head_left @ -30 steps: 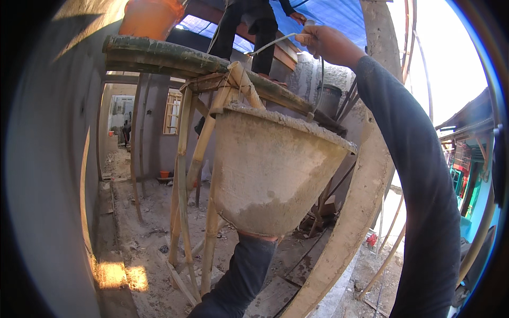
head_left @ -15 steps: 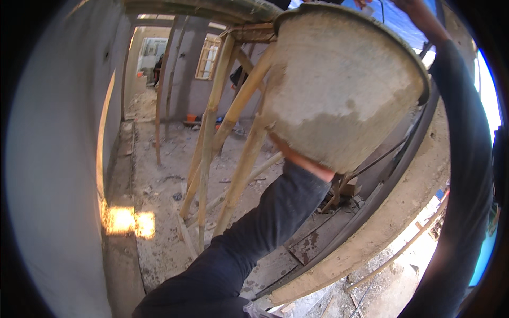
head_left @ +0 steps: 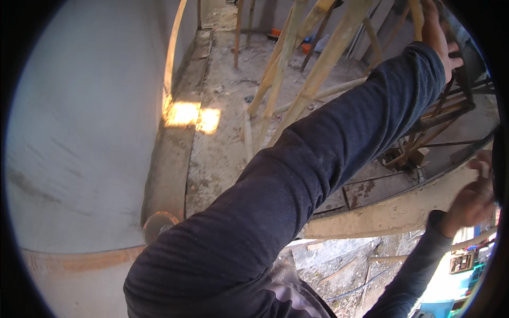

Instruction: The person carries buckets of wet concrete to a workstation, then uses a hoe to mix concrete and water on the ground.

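My left arm reaches across to the upper right. My left hand (head_left: 439, 41) has its fingers spread beside a wooden pole (head_left: 416, 20) and a dark grey surface I cannot make out. Whether it touches either is unclear. Lower down at the right, my right hand (head_left: 471, 204) is raised above the curved concrete ledge (head_left: 366, 220). It looks open, its fingers loosely bent and apart, slightly blurred and partly lost at the dark picture rim. Neither hand visibly holds anything.
Slanted bamboo props (head_left: 323, 69) stand on the rubble-strewn floor (head_left: 228, 79). A smooth grey wall (head_left: 95, 116) runs along the left. Timber pieces (head_left: 419, 153) lie beyond the ledge, orange objects (head_left: 306, 47) farther back. Rubble ground (head_left: 344, 265) shows below the ledge.
The large cement-stained bucket, earlier held up with my left hand under it, is out of sight. My view has turned down and right. My right arm has come down from overhead.
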Action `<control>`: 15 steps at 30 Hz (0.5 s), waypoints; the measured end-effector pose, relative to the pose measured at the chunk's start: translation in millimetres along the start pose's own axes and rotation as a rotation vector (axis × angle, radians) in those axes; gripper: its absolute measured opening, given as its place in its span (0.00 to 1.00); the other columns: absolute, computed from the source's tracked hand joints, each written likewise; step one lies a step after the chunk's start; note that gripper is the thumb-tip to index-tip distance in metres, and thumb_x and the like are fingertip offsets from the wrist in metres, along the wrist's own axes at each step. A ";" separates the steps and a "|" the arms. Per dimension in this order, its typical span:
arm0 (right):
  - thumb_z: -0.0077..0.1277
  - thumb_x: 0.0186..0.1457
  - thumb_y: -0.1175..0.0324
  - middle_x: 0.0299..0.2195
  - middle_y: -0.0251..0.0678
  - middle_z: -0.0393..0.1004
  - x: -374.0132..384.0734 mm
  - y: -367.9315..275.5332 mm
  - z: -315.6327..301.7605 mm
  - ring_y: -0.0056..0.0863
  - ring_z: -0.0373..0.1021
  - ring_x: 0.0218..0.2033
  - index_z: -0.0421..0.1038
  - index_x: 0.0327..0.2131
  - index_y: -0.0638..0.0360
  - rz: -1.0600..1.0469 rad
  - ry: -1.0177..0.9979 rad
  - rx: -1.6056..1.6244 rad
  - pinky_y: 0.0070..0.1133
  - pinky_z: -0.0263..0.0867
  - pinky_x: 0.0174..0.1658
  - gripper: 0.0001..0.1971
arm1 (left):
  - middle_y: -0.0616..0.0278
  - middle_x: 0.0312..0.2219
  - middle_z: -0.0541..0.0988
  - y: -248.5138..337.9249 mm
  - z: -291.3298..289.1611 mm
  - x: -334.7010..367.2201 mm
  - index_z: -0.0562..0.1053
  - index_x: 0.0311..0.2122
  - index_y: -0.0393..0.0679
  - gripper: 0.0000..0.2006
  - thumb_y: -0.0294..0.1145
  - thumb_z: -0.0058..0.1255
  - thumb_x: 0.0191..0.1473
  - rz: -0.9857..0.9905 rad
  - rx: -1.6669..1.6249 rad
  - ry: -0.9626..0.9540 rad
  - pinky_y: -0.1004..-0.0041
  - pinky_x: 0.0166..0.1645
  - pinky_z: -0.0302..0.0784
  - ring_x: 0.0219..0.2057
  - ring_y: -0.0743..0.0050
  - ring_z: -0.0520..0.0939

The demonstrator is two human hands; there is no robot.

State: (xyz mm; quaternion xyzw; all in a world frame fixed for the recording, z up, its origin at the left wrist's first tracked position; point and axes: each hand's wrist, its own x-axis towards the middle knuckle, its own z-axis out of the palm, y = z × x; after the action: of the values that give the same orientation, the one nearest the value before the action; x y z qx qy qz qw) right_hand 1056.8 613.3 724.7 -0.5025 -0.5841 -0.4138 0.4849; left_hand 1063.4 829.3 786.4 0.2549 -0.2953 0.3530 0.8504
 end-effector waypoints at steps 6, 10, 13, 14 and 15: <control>0.48 0.59 0.66 0.35 0.36 0.69 -373.1 -6.4 65.4 0.29 0.68 0.33 0.66 0.39 0.57 0.946 -0.668 0.183 0.24 0.66 0.36 0.08 | 0.62 0.23 0.79 -13.9 -191.3 -236.3 0.78 0.28 0.44 0.16 0.48 0.59 0.49 -0.036 1.283 0.023 0.73 0.32 0.73 0.24 0.74 0.78; 0.58 0.50 0.61 0.36 0.48 0.74 -658.4 -68.4 -59.5 0.47 0.71 0.39 0.69 0.42 0.58 0.749 -1.298 0.014 0.34 0.67 0.42 0.18 | 0.53 0.34 0.81 72.9 -332.1 -636.0 0.78 0.38 0.41 0.21 0.51 0.55 0.51 -0.489 1.637 0.688 0.66 0.45 0.73 0.38 0.61 0.80; 0.51 0.53 0.54 0.41 0.42 0.76 -734.1 -150.7 -130.0 0.42 0.71 0.43 0.74 0.39 0.56 1.033 -2.127 0.440 0.33 0.66 0.46 0.17 | 0.52 0.40 0.78 273.5 -251.2 -966.4 0.79 0.38 0.51 0.15 0.44 0.43 0.55 -1.642 2.339 0.930 0.59 0.50 0.72 0.45 0.50 0.77; 0.51 0.53 0.54 0.40 0.42 0.76 -737.4 -151.1 -169.2 0.42 0.72 0.43 0.75 0.38 0.56 0.996 -2.294 0.427 0.33 0.66 0.46 0.17 | 0.49 0.40 0.79 284.3 -210.8 -1025.8 0.78 0.39 0.45 0.18 0.47 0.45 0.53 -1.790 1.896 1.561 0.58 0.50 0.73 0.44 0.48 0.78; 0.51 0.53 0.54 0.39 0.42 0.76 -738.6 -178.2 -185.0 0.42 0.72 0.42 0.75 0.38 0.56 0.970 -2.362 0.485 0.33 0.66 0.46 0.17 | 0.45 0.40 0.79 333.5 -140.7 -1085.8 0.77 0.38 0.38 0.21 0.48 0.49 0.51 -1.850 1.874 1.791 0.57 0.50 0.73 0.44 0.47 0.78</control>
State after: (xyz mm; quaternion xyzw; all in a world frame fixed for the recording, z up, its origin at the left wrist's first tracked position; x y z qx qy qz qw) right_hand 927.0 269.3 34.6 -0.6198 -0.4748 0.6083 -0.1425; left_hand 232.5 638.2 22.8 -0.4679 -0.8403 0.1843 -0.2027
